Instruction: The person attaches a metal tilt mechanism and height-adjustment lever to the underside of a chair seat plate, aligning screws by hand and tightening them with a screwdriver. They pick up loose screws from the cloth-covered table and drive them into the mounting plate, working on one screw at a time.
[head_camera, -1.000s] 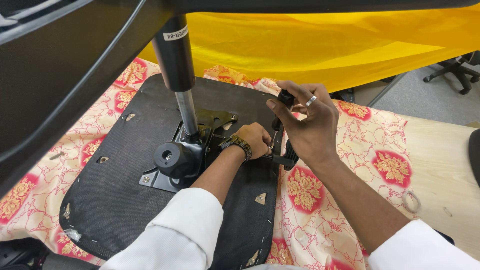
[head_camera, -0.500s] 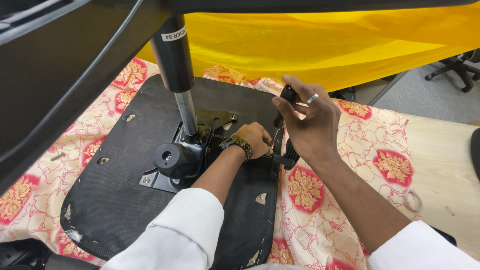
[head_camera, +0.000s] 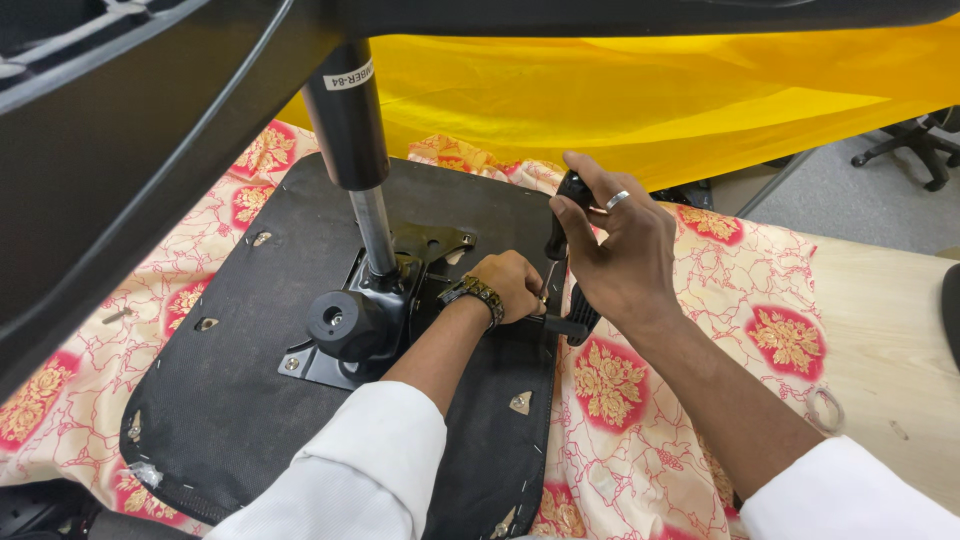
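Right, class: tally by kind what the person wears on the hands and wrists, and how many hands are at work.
Hands: 2, left hand and right hand
Rings: 1, silver ring on the right hand
Bracelets: 1, beaded bracelet on the left wrist
Total: 4

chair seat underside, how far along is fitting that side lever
Looks done: the metal mechanism plate sits on the upturned chair seat with the gas cylinder standing in it. In hand: the right hand grips the black lever at the seat's edge; the left hand steadies its base. Whether it is fastened cannot be told.
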